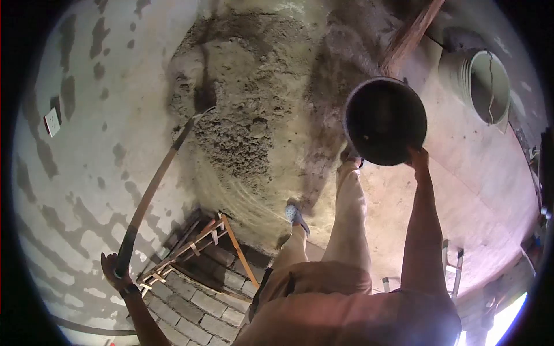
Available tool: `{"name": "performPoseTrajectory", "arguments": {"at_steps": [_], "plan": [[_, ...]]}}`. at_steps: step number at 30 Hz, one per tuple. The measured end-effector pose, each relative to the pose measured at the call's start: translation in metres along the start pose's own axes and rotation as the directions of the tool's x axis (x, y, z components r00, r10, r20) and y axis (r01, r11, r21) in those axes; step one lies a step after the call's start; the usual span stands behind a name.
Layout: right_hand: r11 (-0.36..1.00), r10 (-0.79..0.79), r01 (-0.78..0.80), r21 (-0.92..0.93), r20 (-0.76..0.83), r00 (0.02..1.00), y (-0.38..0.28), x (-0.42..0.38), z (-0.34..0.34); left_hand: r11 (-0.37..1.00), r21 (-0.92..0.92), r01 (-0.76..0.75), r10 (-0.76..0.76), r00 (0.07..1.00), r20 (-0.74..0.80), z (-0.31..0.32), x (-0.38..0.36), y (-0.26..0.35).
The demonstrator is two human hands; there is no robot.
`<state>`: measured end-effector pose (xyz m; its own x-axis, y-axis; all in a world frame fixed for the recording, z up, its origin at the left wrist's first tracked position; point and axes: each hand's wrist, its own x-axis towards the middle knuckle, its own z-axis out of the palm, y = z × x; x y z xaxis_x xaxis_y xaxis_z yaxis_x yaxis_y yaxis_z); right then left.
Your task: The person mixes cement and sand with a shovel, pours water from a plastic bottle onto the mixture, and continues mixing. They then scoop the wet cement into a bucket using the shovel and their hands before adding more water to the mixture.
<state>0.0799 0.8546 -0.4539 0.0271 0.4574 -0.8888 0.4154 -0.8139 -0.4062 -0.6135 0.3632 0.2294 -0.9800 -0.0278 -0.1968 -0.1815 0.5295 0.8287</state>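
My right hand (418, 157) grips the lower right rim of a round black bucket (385, 122), whose dark inside faces me. At the far left, my left hand (117, 272) is at the dark upper end of a long-handled shovel (151, 190), with its fingers partly spread beside the handle. The shovel slants down to a heap of grey mortar (236, 135) on the floor. Its blade shows only as a thin pale edge at the heap, so its full shape is hidden.
A white bucket (487, 86) with a wire handle is at the upper right. A wooden post (411, 37) rises behind the black bucket. Below left are a wooden frame (193, 245) and grey blocks (205, 305). A wall socket (52, 122) is at left.
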Motion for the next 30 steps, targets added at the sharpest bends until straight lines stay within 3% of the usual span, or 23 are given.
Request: {"name": "performPoseTrajectory", "arguments": {"at_steps": [1,4,5,8,10,12,14,16,17,18,19,20,21,22,23,24,25,26,27,28,30], "plan": [[0.999,0.028,-0.029,0.038,0.007,1.0,0.003,0.0,-0.012,0.977,0.127,-0.17,0.188,0.97,-0.154,0.029,-0.014,0.003],[0.975,0.168,-0.152,0.16,-0.095,0.981,0.039,0.002,-0.041,0.977,0.136,-0.162,0.182,0.971,-0.153,0.027,-0.018,0.007],[0.977,0.163,-0.149,0.152,-0.09,0.982,0.059,0.008,-0.052,0.977,0.182,-0.109,0.118,0.992,-0.042,-0.032,0.013,-0.002],[0.97,0.138,-0.114,0.213,-0.101,0.985,0.094,0.014,-0.078,0.971,0.153,-0.183,0.196,0.978,-0.071,-0.001,-0.012,-0.005],[0.937,0.166,-0.089,0.337,-0.208,0.964,0.087,-0.008,-0.083,0.949,0.209,-0.236,0.246,0.969,-0.018,-0.025,-0.005,-0.014],[0.943,0.203,-0.127,0.309,-0.229,0.952,0.101,-0.011,-0.103,0.94,0.261,-0.218,0.229,0.973,-0.014,-0.041,0.005,-0.021],[0.947,0.232,-0.156,0.28,-0.263,0.937,0.116,-0.025,-0.12,0.748,0.496,-0.442,0.397,0.896,0.198,-0.029,-0.012,-0.027],[0.965,0.262,-0.242,0.1,-0.337,0.905,0.114,-0.048,-0.13,0.924,0.273,-0.267,0.281,0.96,-0.011,-0.04,-0.006,-0.03],[0.951,-0.084,-0.064,-0.302,-0.453,0.888,0.131,-0.037,-0.128,0.927,0.175,-0.333,0.333,0.943,0.031,-0.033,-0.008,-0.035],[0.742,-0.44,0.057,-0.668,-0.421,0.794,0.135,-0.024,-0.13,0.932,0.147,-0.331,0.332,0.943,0.013,-0.016,-0.015,-0.035],[0.809,-0.529,0.366,-0.46,-0.3,0.794,0.084,-0.061,-0.094,0.948,0.079,-0.31,0.312,0.95,-0.021,0.009,-0.028,-0.028],[0.792,-0.604,0.54,-0.286,-0.236,0.761,0.06,-0.068,-0.064,0.957,0.01,-0.288,0.288,0.956,-0.056,0.03,-0.041,-0.024],[0.671,-0.644,0.458,-0.583,-0.152,0.75,0.012,-0.095,-0.024,0.871,0.255,-0.419,0.441,0.897,-0.031,0.04,-0.049,-0.027],[0.463,-0.704,0.561,-0.686,0.1,0.703,-0.088,-0.189,0.027,0.859,0.267,-0.437,0.462,0.886,-0.033,0.058,-0.063,-0.026],[0.534,-0.699,0.691,-0.488,0.206,0.685,-0.136,-0.254,0.073,0.846,0.279,-0.455,0.482,0.875,-0.035,0.077,-0.076,-0.026],[0.614,-0.685,0.752,-0.24,0.311,0.659,-0.184,-0.32,0.119,0.923,0.058,-0.38,0.384,0.92,-0.077,0.102,-0.096,-0.018],[0.685,-0.663,0.729,-0.004,0.412,0.625,-0.233,-0.387,0.166,0.905,-0.008,-0.426,0.425,0.904,-0.04,0.118,-0.106,-0.022],[0.386,-0.672,0.908,-0.163,0.624,0.398,-0.284,-0.463,0.197,0.879,-0.075,-0.47,0.472,0.882,-0.004,0.133,-0.112,-0.028],[0.252,-0.634,0.967,-0.037,0.748,0.195,-0.299,-0.509,0.229,0.886,-0.058,-0.461,0.463,0.886,0.039,0.143,-0.118,-0.029],[0.035,-0.598,0.995,0.089,0.8,-0.05,-0.312,-0.554,0.257,0.89,-0.041,-0.453,0.455,0.886,0.085,0.153,-0.124,-0.028],[-0.219,-0.611,0.955,0.202,0.734,-0.295,-0.308,-0.611,0.319,0.882,-0.198,-0.428,0.459,0.876,0.148,0.177,-0.131,-0.022]]}}
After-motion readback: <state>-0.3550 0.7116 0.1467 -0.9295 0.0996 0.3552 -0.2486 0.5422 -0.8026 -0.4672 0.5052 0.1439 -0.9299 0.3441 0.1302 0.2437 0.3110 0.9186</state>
